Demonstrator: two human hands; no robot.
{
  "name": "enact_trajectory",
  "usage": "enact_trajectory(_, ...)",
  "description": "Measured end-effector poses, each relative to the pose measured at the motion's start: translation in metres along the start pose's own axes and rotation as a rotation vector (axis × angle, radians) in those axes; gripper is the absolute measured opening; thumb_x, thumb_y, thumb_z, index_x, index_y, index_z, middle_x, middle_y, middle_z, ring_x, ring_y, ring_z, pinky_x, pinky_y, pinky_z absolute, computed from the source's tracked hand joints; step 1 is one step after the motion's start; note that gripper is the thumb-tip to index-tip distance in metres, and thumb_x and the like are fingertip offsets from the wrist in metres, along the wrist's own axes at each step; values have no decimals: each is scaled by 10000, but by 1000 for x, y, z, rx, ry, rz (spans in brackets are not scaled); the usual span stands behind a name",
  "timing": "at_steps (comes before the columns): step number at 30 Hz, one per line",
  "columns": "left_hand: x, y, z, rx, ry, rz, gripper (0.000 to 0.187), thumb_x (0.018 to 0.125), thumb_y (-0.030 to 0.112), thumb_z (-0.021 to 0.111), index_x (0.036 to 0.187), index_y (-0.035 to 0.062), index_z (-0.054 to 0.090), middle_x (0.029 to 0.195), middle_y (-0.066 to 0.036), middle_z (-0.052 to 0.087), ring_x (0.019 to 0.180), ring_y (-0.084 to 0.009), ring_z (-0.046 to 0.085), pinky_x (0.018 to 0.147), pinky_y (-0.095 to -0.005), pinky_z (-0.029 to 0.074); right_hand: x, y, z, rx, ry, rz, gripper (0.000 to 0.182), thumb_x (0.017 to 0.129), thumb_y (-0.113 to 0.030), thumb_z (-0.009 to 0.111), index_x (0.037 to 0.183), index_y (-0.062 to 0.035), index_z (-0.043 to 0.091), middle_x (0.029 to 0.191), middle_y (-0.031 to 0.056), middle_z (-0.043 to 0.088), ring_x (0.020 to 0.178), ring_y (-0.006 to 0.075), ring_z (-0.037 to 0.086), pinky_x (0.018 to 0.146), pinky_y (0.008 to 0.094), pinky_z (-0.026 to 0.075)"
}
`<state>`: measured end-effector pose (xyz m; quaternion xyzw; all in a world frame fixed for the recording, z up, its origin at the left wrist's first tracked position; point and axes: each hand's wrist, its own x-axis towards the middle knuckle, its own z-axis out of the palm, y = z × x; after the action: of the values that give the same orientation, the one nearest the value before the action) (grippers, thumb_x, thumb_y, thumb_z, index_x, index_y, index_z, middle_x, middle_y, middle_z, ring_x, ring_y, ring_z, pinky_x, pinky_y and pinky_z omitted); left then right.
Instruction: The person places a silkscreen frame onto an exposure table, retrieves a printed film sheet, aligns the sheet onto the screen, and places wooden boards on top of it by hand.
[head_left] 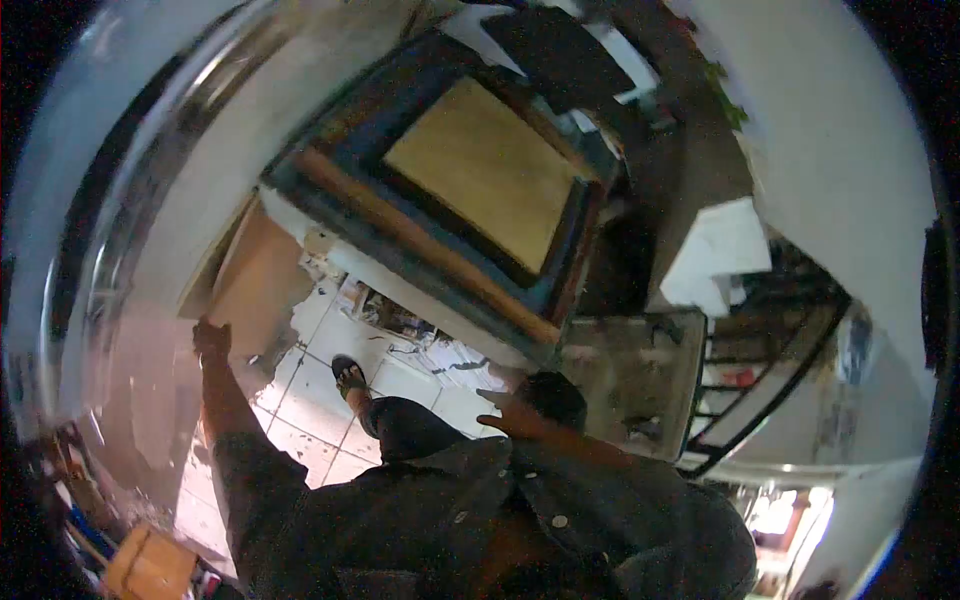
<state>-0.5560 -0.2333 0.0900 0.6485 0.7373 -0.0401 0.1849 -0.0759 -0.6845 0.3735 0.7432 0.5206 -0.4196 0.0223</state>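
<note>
My left hand (212, 341) is closed on the near edge of a tan board (258, 275), which stands tilted by the wall on the left. Dim light blurs the exact grip. My right hand (512, 412) is held in front of my body with its fingers stretched out and apart, holding nothing visible. Close beside it is a dark rounded object (556, 398) whose kind I cannot make out. Beyond both hands stands a large table (430, 240) with a dark blue and brown top, and a yellowish flat panel (485, 165) lies on it.
Papers and clutter (455, 362) lie on the white tiled floor (325, 425) under the table. A dirty tray-like surface (635, 375) and a black metal rack (770, 385) stand at the right. White sheets (718, 255) are behind them. A wooden stool-like object (150, 565) is at lower left.
</note>
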Motion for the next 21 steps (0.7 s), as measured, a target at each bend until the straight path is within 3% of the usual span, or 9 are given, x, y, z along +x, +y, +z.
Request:
enact_trajectory(3, -41, 29, -51, 122, 88, -39, 643, 766, 411, 752, 1249, 51, 529, 1138, -193, 597, 1048, -374, 607, 840, -459, 536, -20, -2, 8, 183, -3, 199, 687, 902, -488, 612, 1435, -98, 424, 1373, 234, 503, 1189, 352, 556, 998, 446, 438)
enact_trajectory(6, -35, 19, -29, 216, 58, 19, 535, 801, 390, 728, 1178, 51, 555, 1044, -196, 639, 951, -393, 639, 792, -477, 549, -23, 2, 12, 176, 17, 197, 682, 896, -486, 620, 1425, -94, 439, 1318, 229, 553, 1165, 356, 575, 986, 438, 446)
enact_trajectory(9, -25, 29, -19, 120, -174, -131, 396, 893, 356, 640, 1161, 87, 525, 1181, -163, 601, 1057, -312, 626, 841, -418, 562, -14, 6, 16, 82, -20, 219, 671, 896, -484, 620, 1414, -92, 450, 1284, 230, 578, 1186, 353, 564, 989, 433, 445)
enact_trajectory(10, -28, 30, -20, -33, -144, -178, 267, 934, 279, 559, 1112, 80, 553, 1149, -140, 620, 1002, -305, 636, 834, -410, 559, -12, 9, 20, 96, -26, 233, 669, 894, -484, 622, 1414, -97, 453, 1290, 227, 575, 1189, 352, 562, 990, 433, 447)
enact_trajectory(12, -22, 14, -8, 205, -95, 114, 212, 936, 250, 528, 1066, 88, 572, 1165, -131, 619, 980, -312, 636, 823, -417, 552, -11, -2, 12, 111, -16, 258, 657, 887, -465, 640, 1411, -111, 462, 1336, 211, 548, 1185, 337, 568, 987, 425, 457)
enact_trajectory(15, 28, -51, 76, 292, 27, 429, 194, 909, 210, 536, 1058, 103, 598, 1211, -129, 605, 955, -327, 628, 813, -432, 538, -8, 2, 11, 288, 10, 262, 634, 886, -438, 653, 1406, -123, 470, 1370, 201, 524, 1170, 330, 576, 973, 422, 471)
enact_trajectory(17, -25, -20, 10, 143, 96, 349, 188, 905, 211, 547, 1047, 98, 597, 1161, -151, 625, 946, -356, 625, 790, -458, 524, -3, -13, -4, 279, -23, 279, 627, 881, -420, 665, 1400, -123, 477, 1320, 186, 559, 1130, 320, 591, 935, 419, 486)
enact_trajectory(19, -57, 3, -36, -222, 47, 86, 260, 907, 312, 548, 949, 56, 574, 932, -202, 664, 905, -441, 619, 718, -514, 496, 0, -12, -10, 263, -17, 291, 630, 877, -420, 668, 1399, -124, 478, 1279, 178, 584, 1101, 316, 600, 915, 419, 491)
enact_trajectory(21, -95, 14, -75, -350, 232, 273, 272, 908, 332, 545, 994, 77, 582, 926, -225, 650, 894, -477, 590, 719, -535, 471, 1, -4, -3, 251, -13, 289, 630, 873, -412, 671, 1396, -117, 480, 1259, 169, 591, 1049, 295, 612, 890, 414, 495)
